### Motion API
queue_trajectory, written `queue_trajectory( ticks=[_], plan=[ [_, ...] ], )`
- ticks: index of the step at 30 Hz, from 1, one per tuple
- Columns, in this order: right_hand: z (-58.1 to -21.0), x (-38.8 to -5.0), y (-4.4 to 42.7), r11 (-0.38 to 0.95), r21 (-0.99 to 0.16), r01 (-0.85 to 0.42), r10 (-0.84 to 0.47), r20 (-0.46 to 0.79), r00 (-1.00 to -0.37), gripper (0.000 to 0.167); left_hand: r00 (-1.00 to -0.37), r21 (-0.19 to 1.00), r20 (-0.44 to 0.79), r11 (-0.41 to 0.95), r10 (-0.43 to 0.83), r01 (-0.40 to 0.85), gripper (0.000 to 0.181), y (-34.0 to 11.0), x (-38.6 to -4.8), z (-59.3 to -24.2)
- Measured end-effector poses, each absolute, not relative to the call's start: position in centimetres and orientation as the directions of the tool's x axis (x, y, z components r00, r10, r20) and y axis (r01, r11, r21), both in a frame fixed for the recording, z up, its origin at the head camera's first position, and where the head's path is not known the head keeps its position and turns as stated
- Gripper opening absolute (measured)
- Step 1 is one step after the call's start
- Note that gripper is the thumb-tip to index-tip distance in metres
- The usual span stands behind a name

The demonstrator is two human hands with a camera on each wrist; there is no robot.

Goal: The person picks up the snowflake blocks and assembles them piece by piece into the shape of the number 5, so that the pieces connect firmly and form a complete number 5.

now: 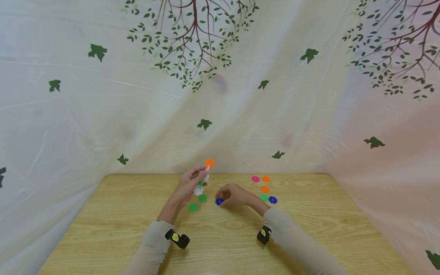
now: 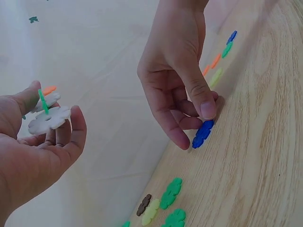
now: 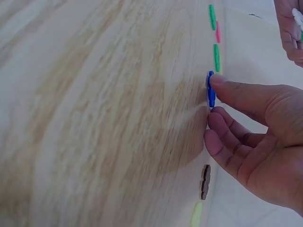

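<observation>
My left hand (image 1: 190, 183) is raised above the table and grips a joined piece of white flower-shaped discs (image 2: 49, 119) with a green disc (image 2: 43, 101) slotted in edgewise. An orange disc (image 1: 209, 163) sticks up at the top of that piece. Lower and to the right, my right hand (image 1: 235, 194) is down at the tabletop, with thumb and fingertips at the rim of a blue flower-shaped disc (image 2: 202, 134). The blue disc lies flat on or very close to the wood. Fingers partly cover the joins in the left hand's piece.
On the wooden table (image 1: 309, 229), green discs (image 1: 193, 207) lie below my left hand. To the right are a pink disc (image 1: 255, 178), orange discs (image 1: 265, 189), a green disc (image 1: 263, 198) and another blue disc (image 1: 273, 199). A printed curtain (image 1: 240, 133) hangs behind the table.
</observation>
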State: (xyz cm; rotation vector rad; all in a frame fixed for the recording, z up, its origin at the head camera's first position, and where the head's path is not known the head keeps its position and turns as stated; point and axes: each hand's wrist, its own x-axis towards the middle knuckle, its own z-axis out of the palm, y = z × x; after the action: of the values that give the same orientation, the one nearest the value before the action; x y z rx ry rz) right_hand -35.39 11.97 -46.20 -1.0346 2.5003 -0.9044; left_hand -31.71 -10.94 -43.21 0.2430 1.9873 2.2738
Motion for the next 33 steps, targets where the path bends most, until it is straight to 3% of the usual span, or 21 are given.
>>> queue_trajectory(
  ticks=[13, 25, 33],
  plan=[
    [-46.3, -35.3, 11.6, 0.548, -0.671, -0.500, -0.702, -0.043, -0.711, 0.020, -0.957, 0.978, 0.075, -0.208, 0.279, 0.016, 0.051, -11.1, -31.4, -43.1],
    [-47.1, -35.2, 11.8, 0.446, -0.748, -0.492, -0.674, 0.081, -0.734, 0.014, -0.949, 0.984, 0.087, -0.172, 0.304, 0.035, 0.048, -11.1, -31.5, -43.3],
    [-45.6, -34.8, 11.8, 0.366, -0.838, -0.406, -0.587, 0.130, -0.799, 0.021, -0.958, 0.988, 0.074, -0.148, 0.276, 0.033, 0.047, -10.9, -31.6, -43.3]
  ],
)
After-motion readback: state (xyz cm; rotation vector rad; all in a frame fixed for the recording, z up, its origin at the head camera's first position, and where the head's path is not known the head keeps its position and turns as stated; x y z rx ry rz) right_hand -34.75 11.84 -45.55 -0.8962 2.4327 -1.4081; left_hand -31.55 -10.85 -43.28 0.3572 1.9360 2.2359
